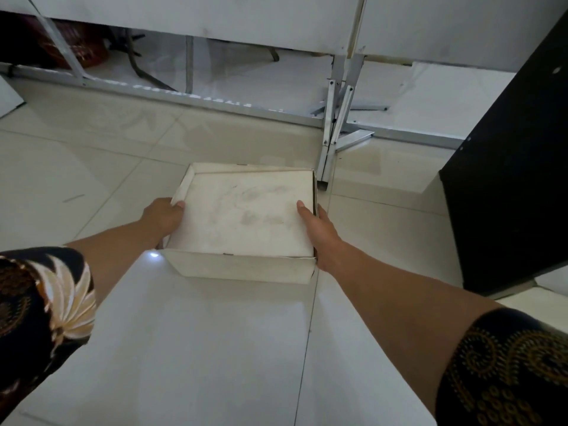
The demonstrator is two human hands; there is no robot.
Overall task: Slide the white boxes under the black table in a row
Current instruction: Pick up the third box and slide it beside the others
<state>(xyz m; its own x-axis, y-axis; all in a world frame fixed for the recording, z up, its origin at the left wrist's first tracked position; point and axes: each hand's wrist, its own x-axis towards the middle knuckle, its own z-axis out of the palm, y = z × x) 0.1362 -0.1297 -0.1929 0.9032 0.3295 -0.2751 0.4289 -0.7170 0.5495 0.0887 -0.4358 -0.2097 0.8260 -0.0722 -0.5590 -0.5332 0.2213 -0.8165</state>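
Left hand [163, 215] & right hand [319, 229] both clamp the white box [246, 216] by its side walls, thumbs hooked over the top, fingers wrapped on the outside. Box sits flat on tile floor [92, 167], near a metal frame leg [333, 130]; black table panel [507, 179] off to the right, apart from box.

One white box [246, 219] lies on the floor. Two hands are on it, the left hand [163, 218] and the right hand [322, 233], each arm in one patterned sleeve. One black panel [507, 179] stands at right. Two white worktops sit behind, perhaps; their join is dim. One red basket [76, 46] shows beneath.
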